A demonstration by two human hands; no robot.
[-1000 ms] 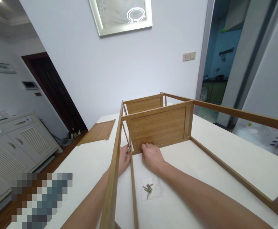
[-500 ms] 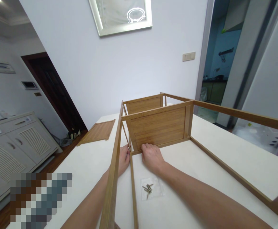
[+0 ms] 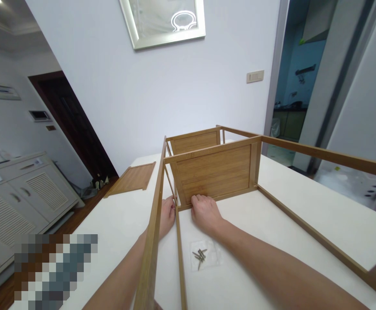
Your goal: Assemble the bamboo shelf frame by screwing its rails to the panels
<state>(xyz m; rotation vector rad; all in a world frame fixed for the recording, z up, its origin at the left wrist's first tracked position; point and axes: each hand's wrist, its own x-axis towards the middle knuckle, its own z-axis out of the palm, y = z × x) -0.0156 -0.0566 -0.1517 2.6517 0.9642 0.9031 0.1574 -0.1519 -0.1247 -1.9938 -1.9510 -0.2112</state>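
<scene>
A bamboo shelf frame (image 3: 157,215) lies on its side on a white table, with wooden panels standing crosswise between its long rails. My right hand (image 3: 206,214) grips the lower edge of the nearer panel (image 3: 214,172), fingers curled over it near the left corner. Outside the lower left rail (image 3: 180,258), my left hand (image 3: 167,217) is closed at the joint where that rail meets the panel. Whatever its fingertips hold there is too small and partly hidden to make out. Between the rails, several screws (image 3: 200,255) rest on a clear plastic bag (image 3: 218,257).
A loose bamboo panel (image 3: 132,177) lies flat on the table (image 3: 116,224) to the left. Behind the table rises a white wall (image 3: 188,86). A second crosswise panel (image 3: 196,141) stands farther back in the frame. Plastic wrapping (image 3: 346,185) is beyond the table at right.
</scene>
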